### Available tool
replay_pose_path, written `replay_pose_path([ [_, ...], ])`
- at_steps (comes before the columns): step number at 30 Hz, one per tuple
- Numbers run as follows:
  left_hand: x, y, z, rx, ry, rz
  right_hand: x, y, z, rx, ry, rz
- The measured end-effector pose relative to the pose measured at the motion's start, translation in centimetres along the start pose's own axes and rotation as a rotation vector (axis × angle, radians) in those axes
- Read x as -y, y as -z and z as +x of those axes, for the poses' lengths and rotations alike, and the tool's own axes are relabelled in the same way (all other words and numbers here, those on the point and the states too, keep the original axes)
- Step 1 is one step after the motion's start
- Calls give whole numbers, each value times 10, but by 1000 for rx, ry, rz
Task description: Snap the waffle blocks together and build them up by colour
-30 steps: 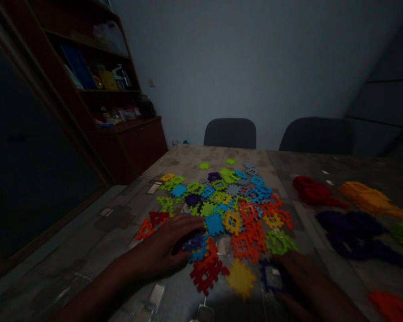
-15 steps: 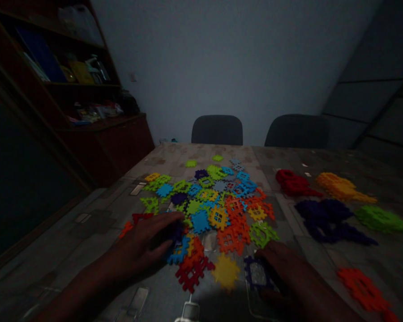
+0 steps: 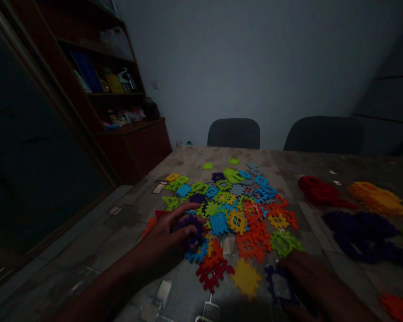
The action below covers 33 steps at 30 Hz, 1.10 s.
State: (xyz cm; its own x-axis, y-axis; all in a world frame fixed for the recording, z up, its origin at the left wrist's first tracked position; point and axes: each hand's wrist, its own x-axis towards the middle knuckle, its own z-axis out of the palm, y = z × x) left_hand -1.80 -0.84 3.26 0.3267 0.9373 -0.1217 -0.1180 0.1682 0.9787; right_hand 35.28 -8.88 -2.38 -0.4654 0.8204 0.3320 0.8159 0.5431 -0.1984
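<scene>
A dark purple notched plastic building tile (image 3: 190,227) is pinched between thumb and fingers of my left hand (image 3: 169,230), over the left side of a loose pile of tiles. Under and beside that hand lie a blue tile (image 3: 199,252) and a dark red tile (image 3: 213,273). My right hand (image 3: 309,279) is closed on the edge of a purple tile with a square opening (image 3: 279,282), low over the table's near side. A solid yellow tile (image 3: 246,277) lies between the two hands. Just beyond my right hand is a green tile (image 3: 285,243).
Sorted heaps stand on the right: red (image 3: 322,192), orange-yellow (image 3: 378,197) and purple (image 3: 362,237). An orange tile (image 3: 399,307) lies at the near right. Two chairs (image 3: 234,133) stand behind the patterned table (image 3: 121,241). A shelf cabinet (image 3: 134,147) is at the back left.
My left hand has lifted and turned, bringing its purple tile into clearer view. My right hand keeps hold of its purple tile. The whole view has swung left.
</scene>
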Motion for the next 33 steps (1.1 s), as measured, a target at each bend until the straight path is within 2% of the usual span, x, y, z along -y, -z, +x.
replay_pose_path([
  [3, 12, -2, -4, 160, -21, -25, 7, 3, 7, 52, -35, -12],
  [6, 16, -13, -9, 304, 11, 87, 18, 9, 17, 172, -126, 24],
  [9, 11, -38, -13, 372, -11, 284, 26, 19, 24, 265, -217, 84],
  [12, 8, -69, -11, 419, -113, 510, 27, 31, 27, 292, -268, 130],
  [15, 16, -99, -3, 461, -165, 661, 23, 40, 25, 310, -298, 134],
  [16, 19, -106, 0, 476, -204, 720, 21, 42, 24, 312, -301, 130],
  [18, 22, -114, 5, 471, -365, 859, 19, 41, 21, 288, -295, 122],
  [20, 18, -107, 10, 417, -549, 999, 17, 38, 17, 267, -282, 121],
  [21, 12, -97, 12, 364, -615, 1064, 16, 36, 16, 269, -279, 120],
  [22, 6, -84, 15, 318, -650, 1124, 16, 33, 14, 274, -277, 119],
  [24, -10, -48, 20, 148, -667, 1178, 16, 28, 13, 288, -280, 117],
  [26, -24, -9, 24, 22, -573, 1197, 14, 24, 13, 271, -287, 104],
  [29, -37, 35, 24, 66, -337, 1205, 9, 23, 14, 233, -265, 85],
  [31, -39, 47, 22, 151, -231, 1212, 5, 25, 14, 190, -225, 82],
  [33, -38, 45, 19, 207, -211, 1223, 3, 28, 12, 126, -188, 89],
])
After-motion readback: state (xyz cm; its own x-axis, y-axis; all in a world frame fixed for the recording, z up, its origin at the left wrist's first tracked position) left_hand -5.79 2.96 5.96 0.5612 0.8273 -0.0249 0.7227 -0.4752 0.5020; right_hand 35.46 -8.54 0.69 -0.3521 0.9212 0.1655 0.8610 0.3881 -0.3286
